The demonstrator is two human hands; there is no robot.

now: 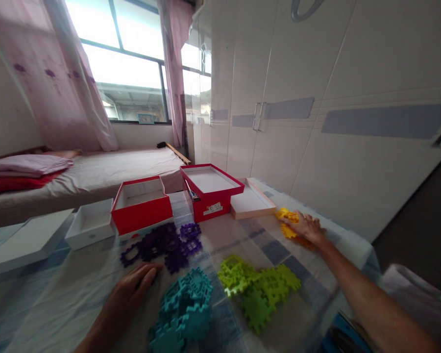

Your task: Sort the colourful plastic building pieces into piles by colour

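My right hand (pixel 306 228) reaches out to the far right and lies with fingers spread over a pile of yellow-orange interlocking tiles (pixel 287 220). My left hand (pixel 134 283) rests flat on the cloth-covered table (pixel 77 289), fingers together, holding nothing, its tips touching the purple tiles (pixel 161 244). A heap of teal tiles (pixel 185 308) sits just right of the left hand. Green tiles (pixel 257 287) lie between the two arms.
Two red boxes (pixel 141 205) (pixel 210 191) stand behind the tiles, with a flat lid (pixel 252 200) to their right and white trays (pixel 90 223) (pixel 25 240) to the left. A bed (pixel 95 171) lies beyond, and wardrobe doors (pixel 316 113) are close on the right.
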